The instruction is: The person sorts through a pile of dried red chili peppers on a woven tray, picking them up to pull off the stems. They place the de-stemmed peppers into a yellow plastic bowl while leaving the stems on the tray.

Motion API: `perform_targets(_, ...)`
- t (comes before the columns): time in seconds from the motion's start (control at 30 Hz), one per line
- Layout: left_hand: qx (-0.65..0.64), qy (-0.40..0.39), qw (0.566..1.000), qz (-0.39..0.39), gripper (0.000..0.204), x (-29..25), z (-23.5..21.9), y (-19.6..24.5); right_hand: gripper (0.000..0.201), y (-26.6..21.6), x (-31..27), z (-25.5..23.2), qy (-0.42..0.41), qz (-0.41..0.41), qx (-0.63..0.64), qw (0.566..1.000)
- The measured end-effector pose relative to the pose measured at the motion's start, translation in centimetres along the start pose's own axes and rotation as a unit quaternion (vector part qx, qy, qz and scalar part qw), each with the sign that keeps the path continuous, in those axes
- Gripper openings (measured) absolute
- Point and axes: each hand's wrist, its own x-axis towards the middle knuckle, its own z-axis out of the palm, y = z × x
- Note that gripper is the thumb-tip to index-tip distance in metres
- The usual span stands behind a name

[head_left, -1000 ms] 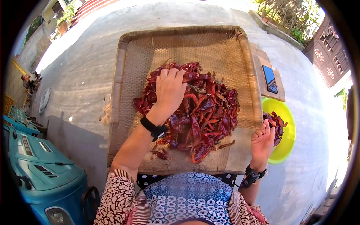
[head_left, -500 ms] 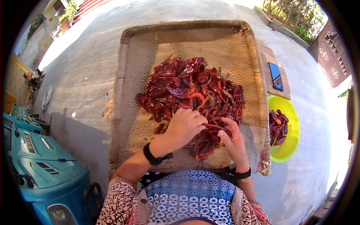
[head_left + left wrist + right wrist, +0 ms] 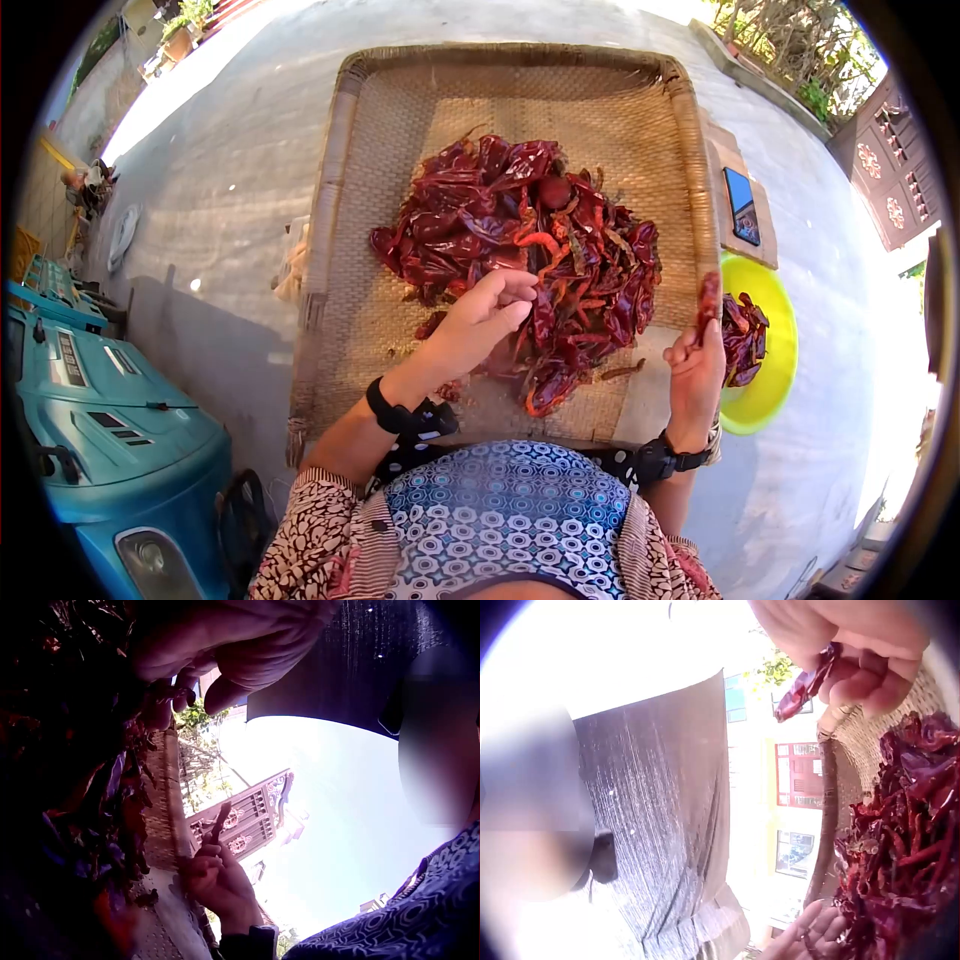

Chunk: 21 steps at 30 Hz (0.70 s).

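Observation:
My right hand (image 3: pixel 692 385) pinches a dried red chili (image 3: pixel 709 297) between thumb and fingers, beside the tray's right rim and close to the yellow-green bowl (image 3: pixel 778 375). In the right wrist view that chili (image 3: pixel 804 688) sticks out past the fingertips, wrinkled and glossy. Over the near left part of the chili pile (image 3: pixel 480 205), my left hand (image 3: pixel 480 322) has its fingers bent toward the thumb. A small dark stem-like piece (image 3: pixel 187 697) shows between them in the left wrist view. The pile lies in a woven bamboo tray (image 3: pixel 390 120). Several dark red chilies (image 3: pixel 743 345) lie inside the bowl.
A phone (image 3: pixel 741 205) lies on a board (image 3: pixel 765 240) past the tray's right rim. A teal vehicle (image 3: pixel 110 430) stands at the left. One short brown chili (image 3: pixel 622 370) lies apart near the tray's front right. Concrete ground (image 3: pixel 240 190) surrounds the tray.
Both hands came together over the pile's near side half a second ago, around a chili. Since then the right hand has carried that chili right toward the bowl; the left has drawn slightly away.

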Motion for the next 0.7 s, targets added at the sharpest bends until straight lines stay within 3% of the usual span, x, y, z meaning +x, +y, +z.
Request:
perform_targets(0.13, 0.173, 0.011, 0.973, 0.15, 0.039, 0.9, -0.1, 1.2, 0.039, -2.5, 0.6, -1.2, 0.048, 0.02, 0.261, 0.964)
perform_targets(0.17, 0.187, 0.054, 0.976, 0.093, 0.036, 1.1, -0.4, 1.8, 0.04, -2.3, 0.5, -1.5, 0.04, 0.03, 0.26, 0.964)
perform_targets(0.27, 0.138, 0.134, 0.98, 0.054, 0.03, 2.0, -1.1, 3.3, 0.04, -0.2, -0.1, -2.0, -0.019, 0.038, 0.141, 0.989)
perform_targets(0.33, 0.052, 0.184, 0.979, 0.076, 0.023, 3.0, -1.7, 3.6, 0.038, 0.7, -0.7, 0.5, -0.007, 0.048, 0.084, 0.995)
perform_targets(0.4, 0.103, 0.238, 0.964, 0.064, 0.022, 4.1, -3.4, 3.6, 0.036, 1.6, -1.0, 2.2, -0.031, 0.047, 0.012, 0.998)
perform_targets(0.43, 0.187, 0.258, 0.946, 0.055, 0.026, 4.6, -4.3, 2.8, 0.034, 1.7, -1.2, 2.9, -0.03, 0.038, 0.004, 0.999)
perform_targets(0.47, 0.302, 0.238, 0.919, 0.082, 0.028, 4.4, -5.0, 1.8, 0.034, 1.9, -1.2, 3.1, -0.041, 0.032, -0.009, 0.999)
perform_targets(0.53, 0.516, 0.188, 0.825, 0.134, 0.032, 4.0, -5.7, 0.7, 0.033, 2.2, -1.1, 3.2, -0.062, 0.02, -0.037, 0.997)
perform_targets(0.57, 0.489, 0.188, 0.848, 0.082, 0.035, 3.9, -5.5, 0.1, 0.033, 2.2, -1.2, 3.4, -0.063, 0.018, -0.05, 0.997)
perform_targets(0.7, 0.493, 0.187, 0.847, 0.07, 0.03, 3.7, -4.8, 0.2, 0.03, 2.6, -1.9, 4.2, -0.059, 0.024, -0.103, 0.993)
